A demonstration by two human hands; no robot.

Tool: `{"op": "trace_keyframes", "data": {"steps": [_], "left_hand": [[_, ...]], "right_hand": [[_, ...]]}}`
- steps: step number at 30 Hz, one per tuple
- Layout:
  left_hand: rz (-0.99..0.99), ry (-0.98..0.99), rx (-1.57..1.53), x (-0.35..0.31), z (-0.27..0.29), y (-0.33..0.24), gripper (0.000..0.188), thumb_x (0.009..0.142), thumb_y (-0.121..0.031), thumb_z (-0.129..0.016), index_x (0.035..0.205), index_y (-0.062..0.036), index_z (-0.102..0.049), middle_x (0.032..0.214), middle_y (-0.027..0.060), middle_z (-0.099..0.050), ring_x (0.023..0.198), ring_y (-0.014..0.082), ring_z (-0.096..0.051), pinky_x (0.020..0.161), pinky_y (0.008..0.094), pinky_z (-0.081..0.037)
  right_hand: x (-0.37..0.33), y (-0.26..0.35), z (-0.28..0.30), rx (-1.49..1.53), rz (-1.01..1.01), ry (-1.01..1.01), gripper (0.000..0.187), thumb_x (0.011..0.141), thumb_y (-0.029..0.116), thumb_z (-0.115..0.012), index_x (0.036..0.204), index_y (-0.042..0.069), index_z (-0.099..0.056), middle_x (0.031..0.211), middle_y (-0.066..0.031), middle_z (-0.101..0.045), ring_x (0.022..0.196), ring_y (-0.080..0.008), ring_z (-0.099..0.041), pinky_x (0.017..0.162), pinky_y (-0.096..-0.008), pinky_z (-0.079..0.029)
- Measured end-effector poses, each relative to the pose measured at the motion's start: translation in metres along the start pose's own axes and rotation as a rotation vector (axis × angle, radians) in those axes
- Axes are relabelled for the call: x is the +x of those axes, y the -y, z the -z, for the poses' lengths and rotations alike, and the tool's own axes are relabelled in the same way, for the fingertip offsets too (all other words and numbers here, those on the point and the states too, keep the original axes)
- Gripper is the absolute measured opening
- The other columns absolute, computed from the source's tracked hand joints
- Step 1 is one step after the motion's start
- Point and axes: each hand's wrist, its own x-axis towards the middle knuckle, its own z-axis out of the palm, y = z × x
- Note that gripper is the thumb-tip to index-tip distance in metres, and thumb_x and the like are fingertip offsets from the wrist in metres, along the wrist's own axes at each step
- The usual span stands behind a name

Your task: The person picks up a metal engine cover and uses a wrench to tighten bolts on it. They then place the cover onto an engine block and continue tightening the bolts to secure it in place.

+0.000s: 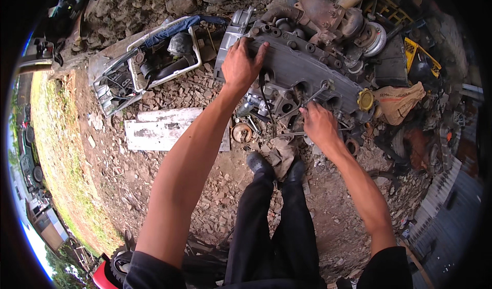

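Observation:
A large grey engine (302,63) lies before me, with a broad ribbed cover along its top. My left hand (241,63) rests on the cover's left part, thumb and fingers apart, pressing on it and holding nothing. Closer to the engine's right half, my right hand (319,121) is closed round a wrench (314,95). The wrench's far end sits at the engine's near side, among the round ports; the fastener there is too small to make out. A yellow cap (365,99) sits on the engine's right end.
Behind the engine stands a rusty turbocharger (320,17). A white-rimmed crate (197,48) of parts lies to the left, near a pale board (164,130). Loose tools (253,125) and a round tin (242,132) lie near my feet. A torn paper sack (400,102) is at the right.

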Motion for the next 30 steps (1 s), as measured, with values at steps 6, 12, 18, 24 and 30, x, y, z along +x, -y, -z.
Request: {"op": "trace_keyframes", "data": {"steps": [6,12,18,24,30], "left_hand": [[0.37,-0.051,-0.068,0.002,-0.007,-0.02,0.069,0.084,-0.064,-0.065,0.115,-0.0019,-0.066,0.106,0.021,-0.07,0.1,0.0391,-0.067,0.085,0.0482,-0.052],[0.456,-0.14,0.014,0.008,-0.017,-0.023,0.069,0.083,-0.071,-0.06,0.102,-0.006,-0.075,0.098,0.0198,-0.073,0.096,0.0388,-0.069,0.084,0.0466,-0.053],[0.433,-0.141,0.045,0.007,-0.02,-0.016,0.075,0.084,-0.076,-0.054,0.109,-0.0091,-0.076,0.099,0.019,-0.074,0.096,0.0376,-0.07,0.086,0.0457,-0.053],[0.435,-0.154,0.107,0.011,-0.015,-0.022,0.074,0.082,-0.077,-0.056,0.112,-0.0112,-0.076,0.099,0.0193,-0.074,0.096,0.0379,-0.071,0.086,0.0451,-0.054],[0.403,-0.151,0.134,0.011,-0.017,-0.02,0.076,0.083,-0.077,-0.054,0.112,-0.0109,-0.076,0.098,0.0203,-0.074,0.096,0.0387,-0.07,0.086,0.0451,-0.054]], "right_hand": [[0.007,-0.024,0.007,-0.222,0.359,-0.115,0.026,0.092,0.02,-0.066,0.107,-0.001,-0.065,0.101,-0.0175,-0.068,0.091,-0.0329,-0.069,0.071,-0.0437,-0.057],[0.032,-0.036,0.021,-0.192,0.624,-0.132,0.019,0.088,0.021,-0.071,0.102,0.008,-0.068,0.097,-0.011,-0.067,0.089,-0.031,-0.068,0.067,-0.0408,-0.056],[0.052,-0.037,0.033,-0.002,0.672,0.009,0.021,0.085,0.02,-0.075,0.1,0.007,-0.067,0.085,-0.0092,-0.066,0.079,-0.0313,-0.067,0.063,-0.0421,-0.052],[0.106,-0.023,0.051,0.017,0.381,-0.148,0.024,0.093,0.028,-0.067,0.101,0.006,-0.064,0.083,-0.0173,-0.069,0.079,-0.0403,-0.067,0.069,-0.0479,-0.052],[0.115,-0.074,0.068,-0.12,0.301,-0.454,0.022,0.097,0.022,-0.059,0.109,0.005,-0.065,0.098,-0.0187,-0.07,0.083,-0.0406,-0.068,0.071,-0.0489,-0.056]]}}
